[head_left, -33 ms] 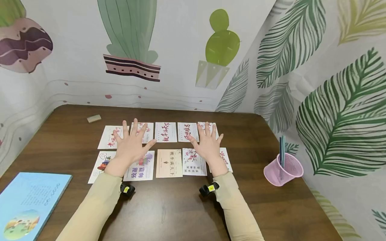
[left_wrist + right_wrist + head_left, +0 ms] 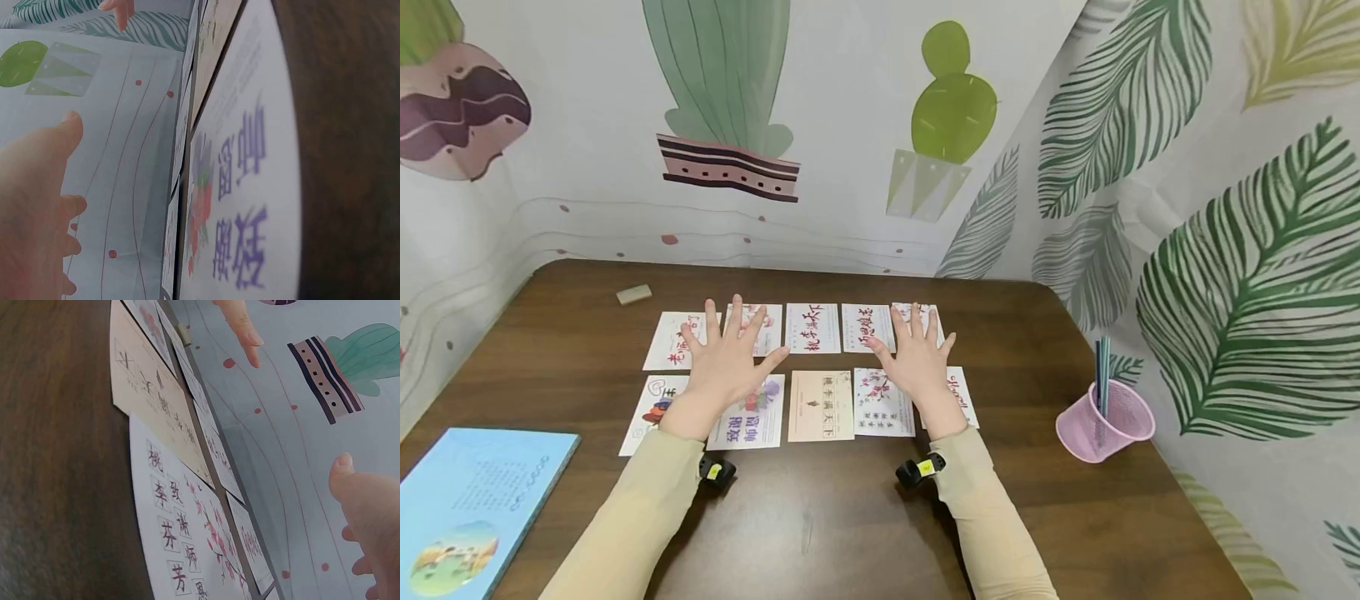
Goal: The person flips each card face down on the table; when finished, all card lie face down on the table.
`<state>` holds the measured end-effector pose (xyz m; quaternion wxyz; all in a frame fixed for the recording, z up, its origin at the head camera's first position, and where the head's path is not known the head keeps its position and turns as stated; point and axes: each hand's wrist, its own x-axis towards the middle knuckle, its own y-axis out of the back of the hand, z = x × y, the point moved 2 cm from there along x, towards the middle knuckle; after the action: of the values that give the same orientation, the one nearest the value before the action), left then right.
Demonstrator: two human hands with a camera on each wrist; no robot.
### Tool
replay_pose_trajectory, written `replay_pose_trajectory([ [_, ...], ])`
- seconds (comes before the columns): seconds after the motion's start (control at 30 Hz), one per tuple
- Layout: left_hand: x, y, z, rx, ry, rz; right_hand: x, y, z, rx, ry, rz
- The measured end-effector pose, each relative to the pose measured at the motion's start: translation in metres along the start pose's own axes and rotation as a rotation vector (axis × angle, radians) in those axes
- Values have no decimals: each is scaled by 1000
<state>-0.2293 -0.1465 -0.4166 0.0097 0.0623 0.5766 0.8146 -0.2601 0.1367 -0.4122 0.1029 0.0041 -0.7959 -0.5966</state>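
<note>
Several printed paper cards lie in two rows on the brown table. My left hand point(image 2: 727, 367), fingers spread, hovers over the left cards, overlapping the purple-lettered card point(image 2: 747, 432) and a red-lettered card point(image 2: 662, 348). In the left wrist view a gap shows between that hand point(image 2: 37, 162) and the cards. My right hand point(image 2: 921, 362) spreads its fingers over the right end of the rows, partly hiding the plum-blossom card point(image 2: 880, 412) and the far right card point(image 2: 962, 392). A cream card point(image 2: 820, 408) lies between the hands. Nothing is held; the right wrist view shows the right hand point(image 2: 372, 515) raised too.
A blue book point(image 2: 482, 500) lies at the table's left front. Toward the right edge, a pink mesh cup point(image 2: 1093, 433) leans with thin sticks point(image 2: 1102, 375) in it. A small beige block point(image 2: 634, 294) sits at the back left. Patterned cloth point(image 2: 850, 125) hangs behind the table.
</note>
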Motion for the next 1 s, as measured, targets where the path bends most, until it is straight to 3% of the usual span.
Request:
replay_pose_trajectory([
  [0.63, -2, 7, -10, -7, 11, -42, 6, -4, -11, -9, 19, -43],
  [0.8, 3, 15, -25, -33, 31, -42, 12, -3, -26, 55, 48, -34],
  [1.0, 3, 26, -54, -88, 91, -27, 20, -9, -45, 148, 97, -43],
])
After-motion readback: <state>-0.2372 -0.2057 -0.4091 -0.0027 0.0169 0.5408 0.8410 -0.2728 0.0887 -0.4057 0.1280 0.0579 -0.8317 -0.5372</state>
